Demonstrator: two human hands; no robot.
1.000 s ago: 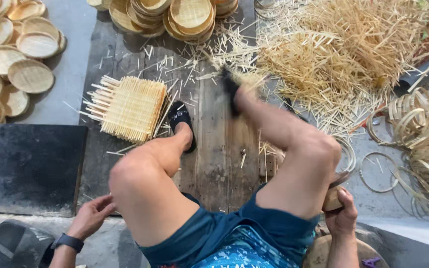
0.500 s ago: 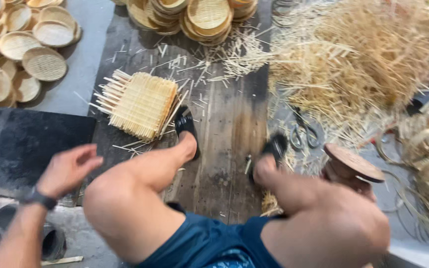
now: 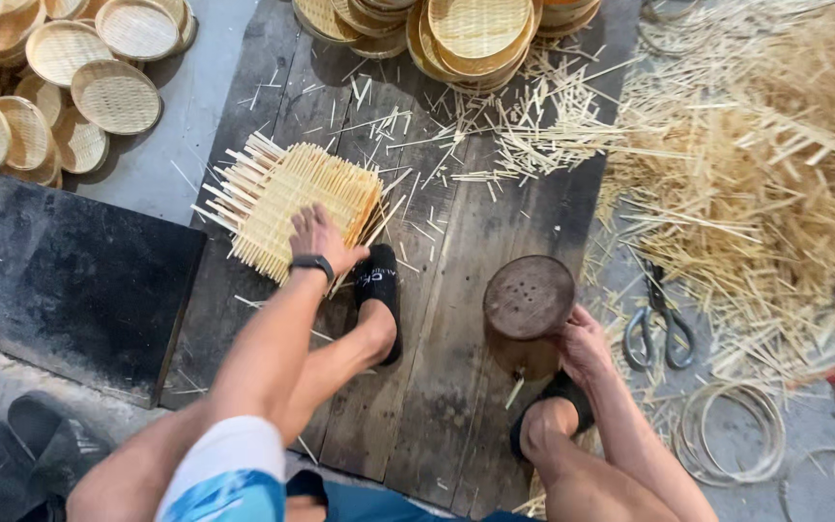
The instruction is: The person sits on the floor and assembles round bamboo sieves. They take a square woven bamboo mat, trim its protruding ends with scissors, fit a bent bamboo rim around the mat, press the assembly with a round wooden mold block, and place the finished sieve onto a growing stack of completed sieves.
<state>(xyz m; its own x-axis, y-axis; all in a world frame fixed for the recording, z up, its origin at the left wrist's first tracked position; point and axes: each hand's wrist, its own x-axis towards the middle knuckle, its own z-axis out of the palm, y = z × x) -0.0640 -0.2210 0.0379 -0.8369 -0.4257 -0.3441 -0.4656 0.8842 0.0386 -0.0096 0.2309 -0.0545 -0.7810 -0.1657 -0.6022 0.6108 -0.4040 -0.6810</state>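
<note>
**Bamboo mat under one hand, wooden block in the other**

Bamboo strips woven into a square mat (image 3: 292, 208) lay on the dark plank platform (image 3: 456, 290), loose strip ends sticking out along its edges. The left hand (image 3: 319, 237), a black watch (image 3: 312, 263) at its wrist, rested flat on the mat's near corner with the fingers spread and pressed down, gripping nothing. Just beside that corner stood the left foot in a black sandal (image 3: 379, 290).

The right hand (image 3: 582, 343) held a round, dark wooden block (image 3: 526, 309) by its side, fingers curled around the far wall and thumb near the rim; the block's flat top showed small holes. It stood on the planks, close to the right foot in its sandal (image 3: 558, 406), well apart from the mat.

Scissors (image 3: 657, 324) lay on the ground just right of that hand, beside a big heap of loose bamboo strips (image 3: 775, 174). Thin bamboo rings (image 3: 732, 430) lay near the scissors. Stacked woven trays (image 3: 475, 34) sat at the far end of the platform, and more round trays (image 3: 60, 87) lay scattered to the left on the concrete. A pair of dark slippers (image 3: 21, 454) sat at the lower left.
</note>
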